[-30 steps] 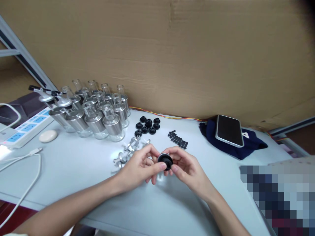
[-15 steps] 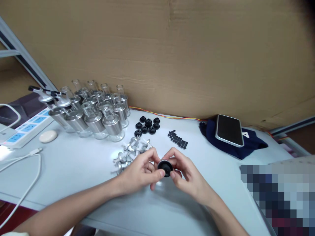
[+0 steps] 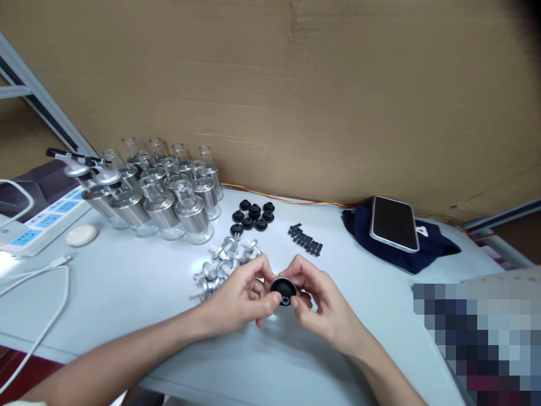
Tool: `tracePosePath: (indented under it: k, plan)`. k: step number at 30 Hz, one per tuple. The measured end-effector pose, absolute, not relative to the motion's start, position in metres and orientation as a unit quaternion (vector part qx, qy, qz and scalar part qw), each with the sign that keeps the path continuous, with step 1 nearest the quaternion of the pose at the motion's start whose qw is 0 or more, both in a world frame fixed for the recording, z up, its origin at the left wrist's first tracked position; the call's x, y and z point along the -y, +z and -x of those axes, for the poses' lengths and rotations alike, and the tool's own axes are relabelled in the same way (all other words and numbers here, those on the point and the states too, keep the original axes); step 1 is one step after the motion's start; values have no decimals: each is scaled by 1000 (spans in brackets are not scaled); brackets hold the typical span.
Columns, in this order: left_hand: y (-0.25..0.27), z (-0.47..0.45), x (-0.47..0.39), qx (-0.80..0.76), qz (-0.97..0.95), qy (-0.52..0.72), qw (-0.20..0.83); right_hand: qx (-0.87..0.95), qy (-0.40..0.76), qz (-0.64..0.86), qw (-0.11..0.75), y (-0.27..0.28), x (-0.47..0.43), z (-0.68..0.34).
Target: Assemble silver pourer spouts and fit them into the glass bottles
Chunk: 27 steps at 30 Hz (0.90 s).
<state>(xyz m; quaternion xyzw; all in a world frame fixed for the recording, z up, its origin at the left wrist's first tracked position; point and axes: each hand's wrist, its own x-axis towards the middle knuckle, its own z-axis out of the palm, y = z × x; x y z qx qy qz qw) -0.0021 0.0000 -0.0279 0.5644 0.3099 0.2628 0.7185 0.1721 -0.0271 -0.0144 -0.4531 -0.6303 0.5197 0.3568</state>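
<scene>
both arms come into the picture bare from below, uncovered along the whole length that shows, with no watch, strap or bracelet on either wrist. the left hand [image 3: 236, 299] and the right hand [image 3: 323, 301] wear no gloves and no rings that can be made out. the fingers [image 3: 265, 269] are slender, with short, plain nails free of polish. at the bottom left corner of the picture a small pale patch, perhaps the edge of a light sleeve, shows by the left upper arm, too little of it to tell.

phone [image 3: 394, 223] on cloth [image 3: 435, 251], right
</scene>
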Motion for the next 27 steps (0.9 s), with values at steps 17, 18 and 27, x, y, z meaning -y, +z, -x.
tracePosePath:
  k: [17,18,27]
  plan:
    - [-31,4,-2,-306,-709,401,494,650,401,440,472,-18,21,-175]
    - [-31,4,-2,-302,-718,401,482,647,402,449,467,-17,21,-175]
    - [-29,6,-3,-303,-747,395,440,633,397,503,435,-22,22,-179]
